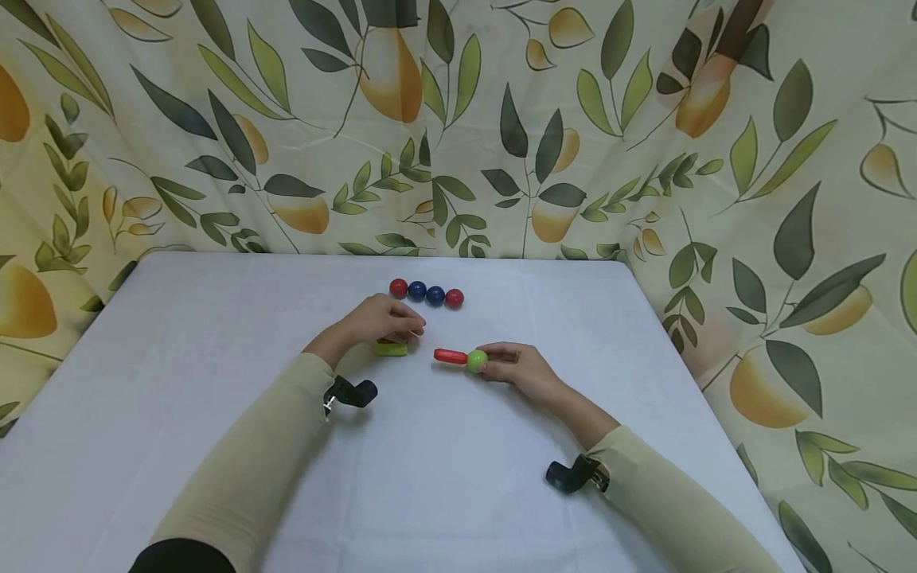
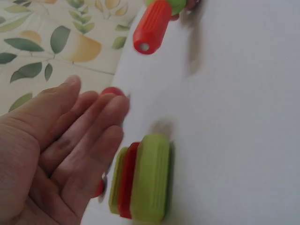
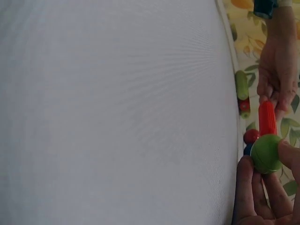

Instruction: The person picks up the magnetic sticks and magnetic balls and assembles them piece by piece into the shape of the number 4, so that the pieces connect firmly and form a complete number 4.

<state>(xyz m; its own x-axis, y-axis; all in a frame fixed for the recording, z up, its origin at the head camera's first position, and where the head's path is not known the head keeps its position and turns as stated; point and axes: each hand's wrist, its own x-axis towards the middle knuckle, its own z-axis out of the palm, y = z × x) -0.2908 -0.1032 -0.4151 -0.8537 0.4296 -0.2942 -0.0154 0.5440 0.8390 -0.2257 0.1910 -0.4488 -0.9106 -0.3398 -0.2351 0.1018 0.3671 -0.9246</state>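
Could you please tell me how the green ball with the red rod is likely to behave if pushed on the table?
The green ball is round, so it may roll, but the red rod projecting from it would probably make it swing in an arc. It looks undented where the right hand pinches it, so it seems stiff.

A white, flat-topped table [image 1: 444,485] is backed by cream fabric [image 1: 487,119]. Green leaves [image 1: 469,79] and orange fruit [image 1: 766,390] are printed across it.

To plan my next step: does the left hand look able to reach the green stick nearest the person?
Probably yes: the left hand looks empty and close, and no object seems to block that green stick.
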